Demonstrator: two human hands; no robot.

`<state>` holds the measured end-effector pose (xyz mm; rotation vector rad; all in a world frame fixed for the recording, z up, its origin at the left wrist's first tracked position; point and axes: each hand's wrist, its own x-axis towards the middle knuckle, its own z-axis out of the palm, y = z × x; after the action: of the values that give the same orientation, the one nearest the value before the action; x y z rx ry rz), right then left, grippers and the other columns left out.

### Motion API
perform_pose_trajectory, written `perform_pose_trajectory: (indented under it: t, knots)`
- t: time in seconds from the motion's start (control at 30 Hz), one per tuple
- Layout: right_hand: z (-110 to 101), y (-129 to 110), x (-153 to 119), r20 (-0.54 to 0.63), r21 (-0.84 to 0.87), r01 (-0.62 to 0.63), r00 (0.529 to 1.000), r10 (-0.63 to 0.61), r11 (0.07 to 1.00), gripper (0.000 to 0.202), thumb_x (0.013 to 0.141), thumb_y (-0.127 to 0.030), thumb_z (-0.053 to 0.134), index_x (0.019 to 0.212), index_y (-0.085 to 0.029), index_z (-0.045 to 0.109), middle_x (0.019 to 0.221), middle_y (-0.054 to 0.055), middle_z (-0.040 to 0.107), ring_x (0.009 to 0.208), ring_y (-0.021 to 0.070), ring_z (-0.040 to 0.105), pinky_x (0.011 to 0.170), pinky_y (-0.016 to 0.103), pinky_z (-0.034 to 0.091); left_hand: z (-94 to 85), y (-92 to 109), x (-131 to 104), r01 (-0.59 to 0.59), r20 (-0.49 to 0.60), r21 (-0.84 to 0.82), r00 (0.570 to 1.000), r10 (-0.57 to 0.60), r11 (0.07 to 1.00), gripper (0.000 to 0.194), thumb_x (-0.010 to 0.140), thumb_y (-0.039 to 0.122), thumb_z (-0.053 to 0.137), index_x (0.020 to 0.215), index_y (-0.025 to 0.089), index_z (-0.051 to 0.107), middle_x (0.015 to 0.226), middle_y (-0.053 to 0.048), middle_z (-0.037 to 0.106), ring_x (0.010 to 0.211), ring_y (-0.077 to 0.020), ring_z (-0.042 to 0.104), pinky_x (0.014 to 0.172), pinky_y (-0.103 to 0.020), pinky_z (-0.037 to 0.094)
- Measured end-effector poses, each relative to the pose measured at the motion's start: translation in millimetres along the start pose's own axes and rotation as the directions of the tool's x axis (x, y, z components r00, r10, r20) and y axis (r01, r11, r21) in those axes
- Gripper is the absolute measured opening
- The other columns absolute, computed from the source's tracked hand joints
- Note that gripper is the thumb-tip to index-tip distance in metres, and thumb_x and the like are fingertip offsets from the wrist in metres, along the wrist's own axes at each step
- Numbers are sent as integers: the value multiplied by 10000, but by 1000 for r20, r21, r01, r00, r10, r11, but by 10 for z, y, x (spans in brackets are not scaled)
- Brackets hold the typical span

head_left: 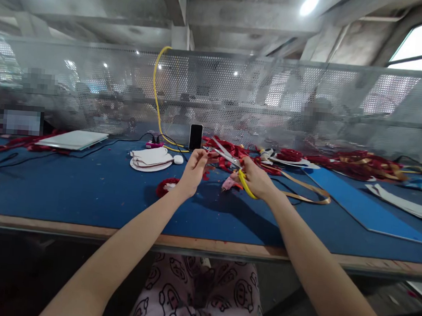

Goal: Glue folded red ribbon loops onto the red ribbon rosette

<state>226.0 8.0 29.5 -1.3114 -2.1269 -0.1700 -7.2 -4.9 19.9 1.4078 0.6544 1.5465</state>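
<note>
Yellow-handled scissors [246, 183] are gripped in my right hand [255, 176], their blades parted and pointing up and to the left. My left hand [195, 169] pinches a piece of red ribbon [214, 155] by the blades. Both hands are raised above the blue table. Beneath the scissors lies a pink glue gun [228, 183]. A dark red fuzzy ring [163, 187] with white in it rests left of my left wrist, partly hidden by it. Behind the hands is a heap of red ribbon [229, 147].
White cut-out sheets [151, 157] are stacked at left centre beside a small white object [178, 159]. A black-screened phone [195, 136] stands upright at the back. Gold ribbon [311, 199] loops on the right, near a blue board [366, 207]. A perforated metal screen [215, 91] rises behind.
</note>
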Motion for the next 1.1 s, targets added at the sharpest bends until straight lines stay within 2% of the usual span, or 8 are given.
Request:
perform_pose_trajectory:
  t: [0.17, 0.33, 0.47, 0.77, 1.1]
  knots:
    - [49, -39, -23, 101, -24, 45, 994, -43, 999, 385, 882, -549, 597, 1064, -235, 468, 954, 94, 693, 764, 263, 672, 618, 310, 402, -7, -24, 16, -48, -10, -48, 999, 48, 998, 46, 981, 277, 449, 992, 245, 418, 1159, -54, 647, 1045, -164, 668, 898, -324, 556]
    - [36, -60, -30, 149, -48, 25, 989, -18, 999, 384, 905, -543, 566, 1100, -230, 460, 957, 99, 698, 774, 265, 671, 623, 294, 370, -13, -69, 15, -119, 12, -68, 993, 120, 991, 57, 960, 270, 506, 985, 230, 474, 1097, -56, 674, 1023, -185, 674, 898, -355, 571]
    - [9, -96, -39, 205, -43, 25, 979, -16, 999, 372, 903, -535, 567, 1075, -230, 440, 891, 87, 686, 695, 247, 634, 587, 284, 319, -12, -70, -13, -133, 48, -57, 990, 136, 989, 80, 966, 287, 542, 985, 229, 491, 1121, -75, 707, 1056, -205, 684, 885, -363, 583]
    - [18, -116, -35, 214, 63, 32, 976, -45, 997, 310, 905, -509, 559, 985, -245, 419, 841, 59, 664, 673, 218, 595, 590, 283, 314, 3, -12, -37, -90, 42, -70, 995, 93, 994, 27, 981, 241, 510, 997, 224, 499, 1152, -72, 725, 941, -179, 711, 826, -339, 592]
    - [-23, -172, -19, 191, 88, 2, 981, -19, 996, 377, 861, -568, 561, 873, -262, 342, 714, 8, 565, 605, 181, 512, 575, 286, 308, -26, -1, -26, -94, 57, -82, 994, 98, 992, 71, 984, 278, 538, 964, 219, 504, 1120, -65, 724, 833, -145, 700, 745, -287, 578]
